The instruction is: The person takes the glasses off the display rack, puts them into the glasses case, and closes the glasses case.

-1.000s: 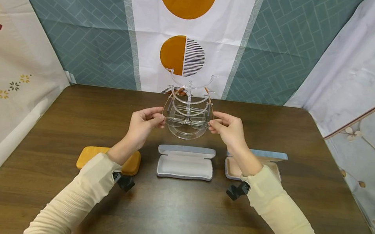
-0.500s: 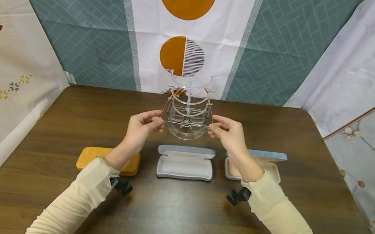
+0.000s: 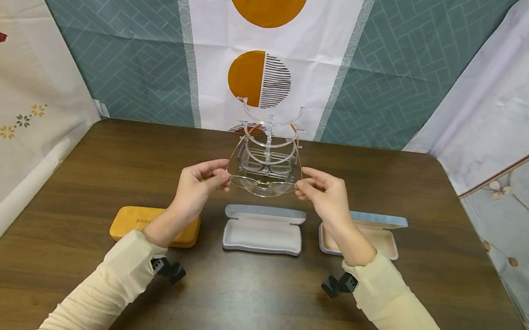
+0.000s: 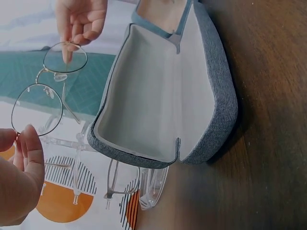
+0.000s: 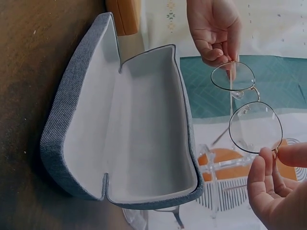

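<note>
A pair of thin metal-rimmed eyeglasses [image 3: 262, 184] hangs in front of the clear display stand [image 3: 268, 146], temples spread and pointing back. My left hand [image 3: 198, 183] pinches the left end of the frame between thumb and fingers. At the other end, my right hand [image 3: 327, 195] pinches it the same way. Both round lenses [image 5: 255, 127] show plainly in the right wrist view. Lower on the stand sits another pair of glasses [image 3: 251, 164]. Nearer to me, a grey eyeglass case [image 3: 262, 237] lies open with a pale lining.
A yellow case [image 3: 124, 220], closed, lies at the left, partly behind my left forearm. To the right stands an open light-blue case [image 3: 382, 221] with a beige inside, partly covered by my right forearm. Patterned cloth [image 3: 148, 60] hangs behind the brown table [image 3: 245, 307].
Both hands have drawn the eyeglasses a little toward me and away from the stand. The cases and the stand stay where they were.
</note>
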The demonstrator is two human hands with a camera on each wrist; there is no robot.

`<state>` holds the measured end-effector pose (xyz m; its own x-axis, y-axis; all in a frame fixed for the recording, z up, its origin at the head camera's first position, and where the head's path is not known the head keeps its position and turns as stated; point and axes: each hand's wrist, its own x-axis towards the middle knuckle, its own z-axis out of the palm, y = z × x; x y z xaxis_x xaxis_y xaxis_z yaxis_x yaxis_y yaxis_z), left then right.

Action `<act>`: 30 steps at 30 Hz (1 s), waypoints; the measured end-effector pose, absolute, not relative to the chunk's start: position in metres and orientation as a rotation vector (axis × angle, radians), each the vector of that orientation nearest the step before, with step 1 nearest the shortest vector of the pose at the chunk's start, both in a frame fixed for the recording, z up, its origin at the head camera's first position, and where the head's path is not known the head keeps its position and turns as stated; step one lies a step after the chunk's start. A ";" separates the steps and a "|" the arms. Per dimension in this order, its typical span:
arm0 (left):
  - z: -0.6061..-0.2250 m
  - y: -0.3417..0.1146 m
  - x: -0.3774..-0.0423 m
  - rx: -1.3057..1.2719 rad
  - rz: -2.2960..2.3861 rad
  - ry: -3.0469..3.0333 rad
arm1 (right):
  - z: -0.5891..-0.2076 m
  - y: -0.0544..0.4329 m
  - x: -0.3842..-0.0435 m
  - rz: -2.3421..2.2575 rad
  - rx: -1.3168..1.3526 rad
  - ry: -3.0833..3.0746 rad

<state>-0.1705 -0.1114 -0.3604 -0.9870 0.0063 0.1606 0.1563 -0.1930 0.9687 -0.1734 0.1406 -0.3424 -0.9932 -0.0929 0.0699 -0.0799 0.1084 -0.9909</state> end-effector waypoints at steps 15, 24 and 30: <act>-0.361 -0.109 -0.159 -0.217 -2.362 -1.901 | -0.342 0.145 -0.163 -2.147 -0.214 2.283; -0.362 -0.108 -0.152 -0.217 -2.382 -1.902 | -0.343 0.145 -0.158 -2.180 -0.203 2.272; -0.362 -0.108 -0.149 -0.216 -2.389 -1.903 | -0.343 0.145 -0.154 -2.192 -0.202 2.249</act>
<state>-0.1487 -0.1075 -0.3616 -0.9869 0.0251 0.1594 0.1497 -0.2255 0.9627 -0.1538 0.1455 -0.3432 -0.9918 -0.0879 0.0930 -0.0953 0.0217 -0.9952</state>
